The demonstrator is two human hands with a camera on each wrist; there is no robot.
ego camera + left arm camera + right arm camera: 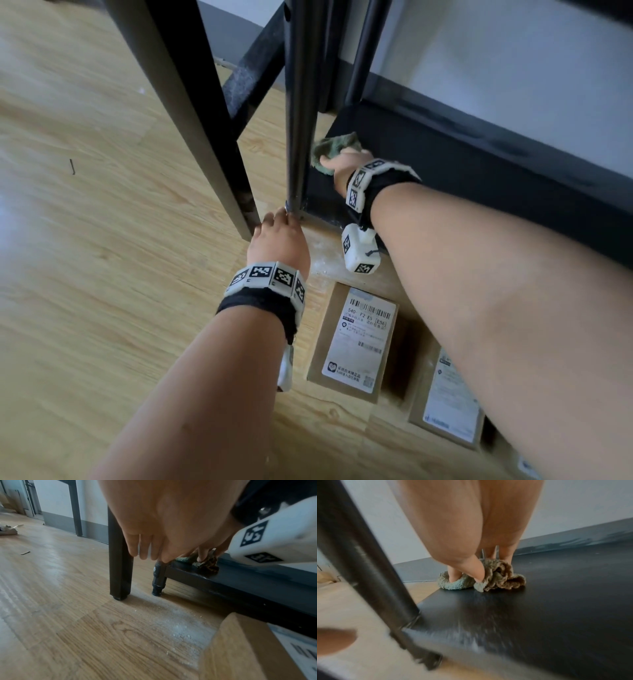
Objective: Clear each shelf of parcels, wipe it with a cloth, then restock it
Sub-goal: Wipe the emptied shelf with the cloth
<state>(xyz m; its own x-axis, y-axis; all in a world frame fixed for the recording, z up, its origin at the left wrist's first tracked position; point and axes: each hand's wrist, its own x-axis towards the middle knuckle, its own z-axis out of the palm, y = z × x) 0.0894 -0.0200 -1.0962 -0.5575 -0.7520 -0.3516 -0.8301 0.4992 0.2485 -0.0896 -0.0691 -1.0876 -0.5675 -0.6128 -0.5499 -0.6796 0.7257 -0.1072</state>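
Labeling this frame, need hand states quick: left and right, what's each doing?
Left hand: open, fingers straight, tips at the shelf post, holding nothing.
Right hand: closed on the green cloth, pressing it onto the black bottom shelf.

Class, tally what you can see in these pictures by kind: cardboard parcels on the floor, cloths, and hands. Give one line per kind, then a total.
Cardboard parcels on the floor: 2 (parcel with the full label, parcel partly hidden by the right arm)
Cloths: 1 (green cloth)
Hands: 2 (left hand, right hand)
Total: 5
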